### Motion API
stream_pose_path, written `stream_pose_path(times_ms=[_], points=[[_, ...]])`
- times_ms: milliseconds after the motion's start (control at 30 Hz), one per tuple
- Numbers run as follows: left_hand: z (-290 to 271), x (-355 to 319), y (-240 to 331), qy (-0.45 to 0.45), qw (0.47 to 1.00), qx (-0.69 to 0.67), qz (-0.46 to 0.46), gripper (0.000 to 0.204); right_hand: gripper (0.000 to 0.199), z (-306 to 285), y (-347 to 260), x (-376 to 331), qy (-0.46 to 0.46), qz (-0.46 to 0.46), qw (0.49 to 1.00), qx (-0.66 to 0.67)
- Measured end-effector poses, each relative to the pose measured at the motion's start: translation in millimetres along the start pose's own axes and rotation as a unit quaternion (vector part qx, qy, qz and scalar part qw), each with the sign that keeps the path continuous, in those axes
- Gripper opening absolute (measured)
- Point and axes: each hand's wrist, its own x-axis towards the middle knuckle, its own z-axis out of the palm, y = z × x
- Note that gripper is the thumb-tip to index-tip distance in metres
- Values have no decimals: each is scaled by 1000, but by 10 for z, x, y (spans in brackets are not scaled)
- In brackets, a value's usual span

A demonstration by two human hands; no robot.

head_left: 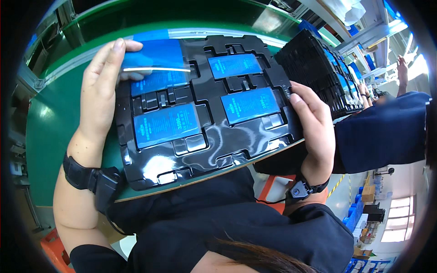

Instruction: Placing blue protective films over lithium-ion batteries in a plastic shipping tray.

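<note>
With left fingers (pixel 133 45) pinching the blue sheet (pixel 157 53) and right fingers (pixel 306 92) curled on the black tray (pixel 200 88) over our bench (pixel 52 123), we could spill its 4 batteries (pixel 167 126) by tilting it.

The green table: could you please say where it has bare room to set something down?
The green table is bare left of the left hand, before the metal rail. Rightward is crowded: black tray, right hand, stacked trays.

Top (pixel 277 232): blk, short L slv (pixel 93 259). L hand (pixel 101 82) & R hand (pixel 314 118): bare. L-wrist strap (pixel 78 174): blk, w/ blk angular housing (pixel 107 184) & thin blk cable (pixel 116 227). R-wrist strap (pixel 321 186): blk, w/ grey unit (pixel 300 189), round dk spot on face, thin blk cord (pixel 272 202)
</note>
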Motion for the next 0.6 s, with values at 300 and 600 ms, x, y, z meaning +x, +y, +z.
stream_pose_path(times_ms=[300, 600], points=[[-74, 47, 115, 14, 999, -33, -15, 37, 50, -48, -298, 38, -68, 79, 862, 497], [-146, 57, 52, 90, 994, -47, 33, 38, 37, -613, -162, -192, 105, -52, 833, 540]])
